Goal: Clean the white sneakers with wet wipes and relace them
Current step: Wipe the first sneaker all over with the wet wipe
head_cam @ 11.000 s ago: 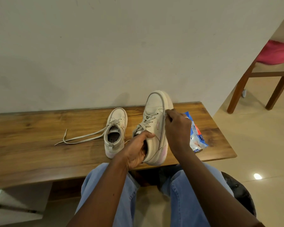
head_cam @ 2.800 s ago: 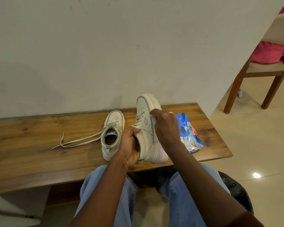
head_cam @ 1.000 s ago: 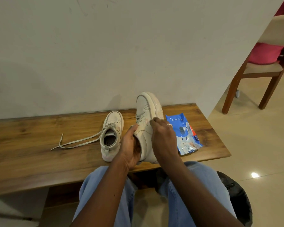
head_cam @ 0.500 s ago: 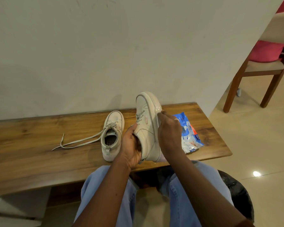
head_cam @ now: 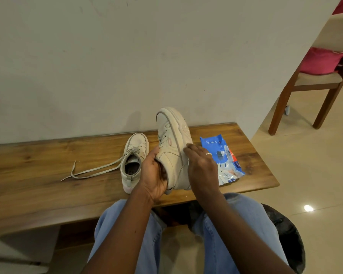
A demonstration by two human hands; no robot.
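My left hand grips a white sneaker by its heel opening, with fingers inside the collar. The shoe is tipped on its side, toe pointing away toward the wall, sole facing right. My right hand presses its curled fingers against the side of the sole. A bit of white, perhaps a wipe, shows under the fingers; I cannot tell for sure. The second white sneaker stands upright on the wooden bench just left of my left hand. Its loose lace trails to the left.
A blue wet-wipe pack lies flat on the bench right of my right hand. The wall rises directly behind the bench. A wooden chair with a pink cushion stands on the tiled floor at the right. My knees in jeans sit under the bench's front edge.
My right hand has slid down the side of the sole toward the heel since half a second ago. The held sneaker has rolled a little, showing more sole. The other shoe lies unmoved.
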